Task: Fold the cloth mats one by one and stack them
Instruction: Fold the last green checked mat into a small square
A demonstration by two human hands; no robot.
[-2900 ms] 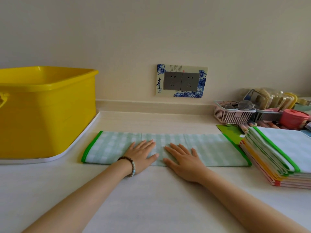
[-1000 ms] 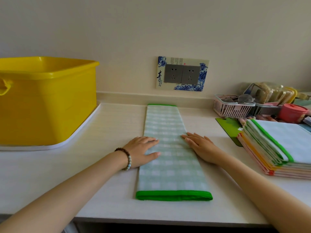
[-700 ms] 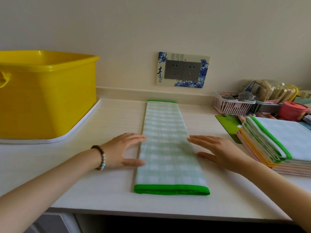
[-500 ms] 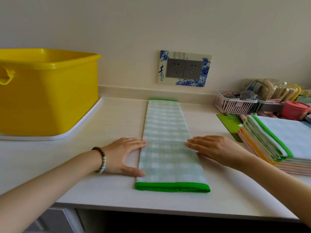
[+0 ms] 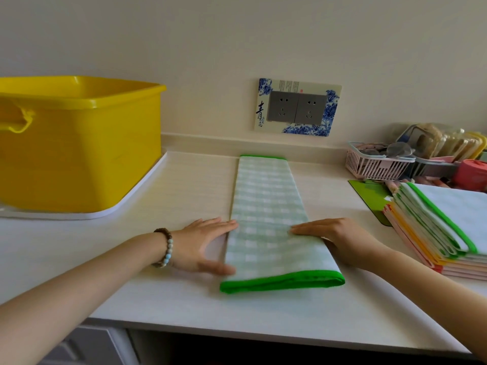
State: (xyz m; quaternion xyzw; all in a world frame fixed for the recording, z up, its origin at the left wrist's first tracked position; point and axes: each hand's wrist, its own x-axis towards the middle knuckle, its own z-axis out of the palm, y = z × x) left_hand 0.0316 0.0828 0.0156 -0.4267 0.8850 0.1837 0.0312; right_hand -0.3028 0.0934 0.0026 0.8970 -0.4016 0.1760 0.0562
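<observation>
The long mat (image 5: 266, 222) runs away from the person on the bench (image 5: 158, 299) (near end closest), with the left hand (image 5: 203, 245) and right hand (image 5: 334, 238) spread flat at its two sides.

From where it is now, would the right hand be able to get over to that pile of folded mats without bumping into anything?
Probably yes. The right hand rests at the green checked mat's right edge, and only bare countertop lies between it and the stack of folded mats.

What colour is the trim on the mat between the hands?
Bright green trim on a pale green checked mat, head view.
</observation>
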